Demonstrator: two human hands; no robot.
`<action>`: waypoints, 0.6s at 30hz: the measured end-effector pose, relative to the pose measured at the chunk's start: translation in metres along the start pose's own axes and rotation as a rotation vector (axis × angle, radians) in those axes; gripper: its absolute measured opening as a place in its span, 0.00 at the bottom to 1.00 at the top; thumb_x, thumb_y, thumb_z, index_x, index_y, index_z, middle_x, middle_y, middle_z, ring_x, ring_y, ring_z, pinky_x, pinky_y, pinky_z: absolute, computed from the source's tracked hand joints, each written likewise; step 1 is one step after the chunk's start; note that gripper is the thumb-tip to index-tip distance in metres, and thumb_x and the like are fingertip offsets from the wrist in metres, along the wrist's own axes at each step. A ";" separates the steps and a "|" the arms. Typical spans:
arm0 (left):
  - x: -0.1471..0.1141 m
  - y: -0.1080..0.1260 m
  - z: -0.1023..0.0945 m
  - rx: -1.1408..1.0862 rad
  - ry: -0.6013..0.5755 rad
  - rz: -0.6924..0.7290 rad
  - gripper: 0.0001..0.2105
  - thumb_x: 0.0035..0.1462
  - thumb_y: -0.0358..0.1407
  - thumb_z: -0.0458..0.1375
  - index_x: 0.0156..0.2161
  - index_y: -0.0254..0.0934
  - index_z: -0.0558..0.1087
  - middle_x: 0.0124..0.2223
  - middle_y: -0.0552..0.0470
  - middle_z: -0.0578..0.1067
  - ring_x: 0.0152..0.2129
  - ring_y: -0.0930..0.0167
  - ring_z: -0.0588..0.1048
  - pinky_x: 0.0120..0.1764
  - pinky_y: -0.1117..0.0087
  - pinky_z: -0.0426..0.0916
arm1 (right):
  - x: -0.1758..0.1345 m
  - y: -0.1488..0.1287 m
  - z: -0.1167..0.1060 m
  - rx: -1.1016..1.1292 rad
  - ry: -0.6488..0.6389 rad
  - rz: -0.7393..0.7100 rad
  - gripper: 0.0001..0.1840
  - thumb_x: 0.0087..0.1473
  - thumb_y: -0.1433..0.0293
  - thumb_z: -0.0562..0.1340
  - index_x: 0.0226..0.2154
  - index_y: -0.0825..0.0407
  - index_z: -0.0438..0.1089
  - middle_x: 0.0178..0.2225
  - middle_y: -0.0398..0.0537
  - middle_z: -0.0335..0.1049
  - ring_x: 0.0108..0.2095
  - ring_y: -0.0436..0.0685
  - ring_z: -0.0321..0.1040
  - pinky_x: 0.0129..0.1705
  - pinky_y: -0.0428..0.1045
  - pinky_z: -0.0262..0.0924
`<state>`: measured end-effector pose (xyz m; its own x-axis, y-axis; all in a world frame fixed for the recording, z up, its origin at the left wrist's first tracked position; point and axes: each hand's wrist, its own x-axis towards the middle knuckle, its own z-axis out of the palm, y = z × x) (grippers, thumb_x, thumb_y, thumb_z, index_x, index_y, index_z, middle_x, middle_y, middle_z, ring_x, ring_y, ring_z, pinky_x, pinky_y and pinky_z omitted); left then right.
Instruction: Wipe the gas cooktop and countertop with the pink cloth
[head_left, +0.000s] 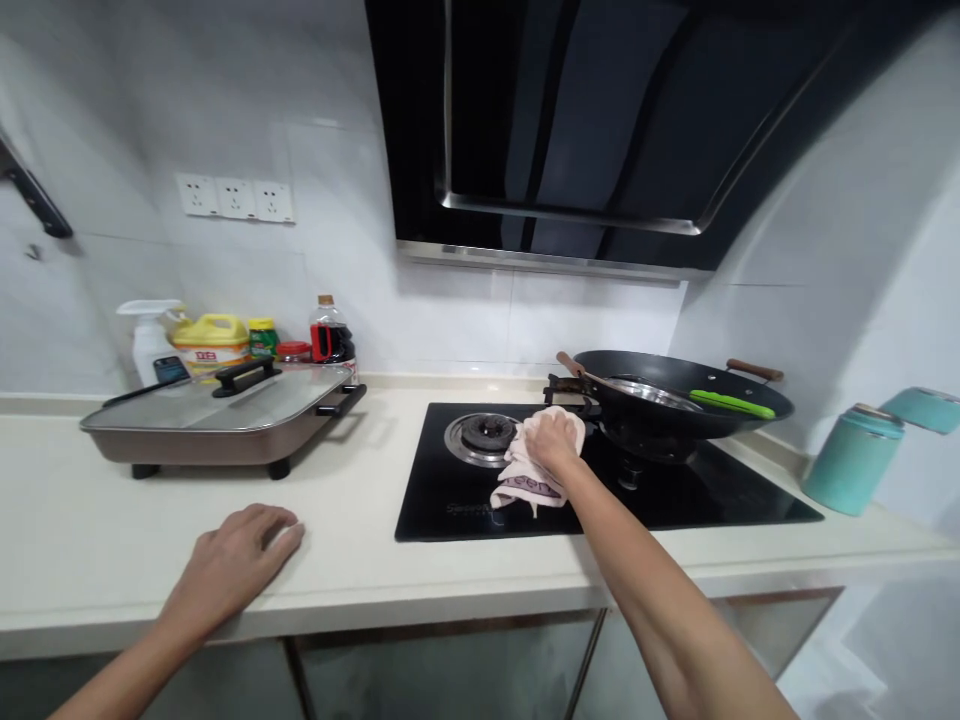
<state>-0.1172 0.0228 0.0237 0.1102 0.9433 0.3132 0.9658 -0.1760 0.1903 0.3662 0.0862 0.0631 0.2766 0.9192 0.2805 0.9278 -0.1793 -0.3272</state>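
Note:
My right hand (553,440) is closed on a pale pink cloth (529,477), pressing it against the black glass gas stove (442,500) just right of the bare burner (487,433). Part of the cloth spreads toward the stove's front, with dark lettering along its edge. My left hand (238,555) rests on the white countertop (352,560), left of the stove, fingers loosely curved and thumb apart, holding nothing. Behind that hand stands a rectangular electric pan (187,445) under a glass lid.
A black wok (675,400) with a green-handled utensil (731,404) sits over the right burner. Beside the stove, a turquoise jar (855,460) stands at the right wall. Several bottles, including a yellow jug (214,340), line the back left. A dark range hood (555,130) hangs overhead.

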 end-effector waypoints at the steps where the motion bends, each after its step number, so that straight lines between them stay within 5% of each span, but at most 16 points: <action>1: -0.001 0.001 -0.001 -0.004 0.003 0.003 0.22 0.64 0.50 0.46 0.44 0.41 0.79 0.55 0.43 0.79 0.55 0.55 0.74 0.53 0.56 0.67 | 0.003 0.001 0.004 -0.003 -0.048 0.032 0.35 0.66 0.52 0.51 0.63 0.60 0.65 0.65 0.72 0.59 0.66 0.79 0.55 0.65 0.73 0.45; 4: -0.003 0.002 -0.001 -0.004 0.020 0.008 0.20 0.64 0.49 0.48 0.42 0.42 0.78 0.54 0.44 0.79 0.55 0.56 0.74 0.52 0.58 0.67 | 0.001 0.002 0.016 -0.009 -0.167 0.091 0.42 0.64 0.45 0.50 0.65 0.59 0.63 0.69 0.71 0.54 0.69 0.84 0.48 0.65 0.78 0.40; 9: -0.005 0.000 0.004 0.034 0.030 0.017 0.20 0.65 0.49 0.48 0.43 0.41 0.78 0.54 0.44 0.80 0.55 0.56 0.73 0.51 0.57 0.65 | -0.028 -0.007 0.020 -0.017 -0.240 -0.018 0.53 0.57 0.34 0.53 0.69 0.56 0.57 0.73 0.69 0.45 0.71 0.87 0.39 0.66 0.78 0.36; 18: 0.002 -0.006 0.006 0.002 -0.009 -0.001 0.22 0.64 0.51 0.47 0.46 0.41 0.79 0.57 0.43 0.78 0.56 0.54 0.73 0.53 0.54 0.66 | -0.096 -0.066 0.019 0.106 -0.331 -0.497 0.38 0.63 0.42 0.54 0.66 0.44 0.63 0.73 0.56 0.50 0.73 0.75 0.42 0.70 0.70 0.38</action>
<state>-0.1218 0.0273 0.0174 0.1112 0.9459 0.3050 0.9665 -0.1744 0.1884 0.2731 0.0164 0.0405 -0.2923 0.9471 0.1326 0.8909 0.3200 -0.3222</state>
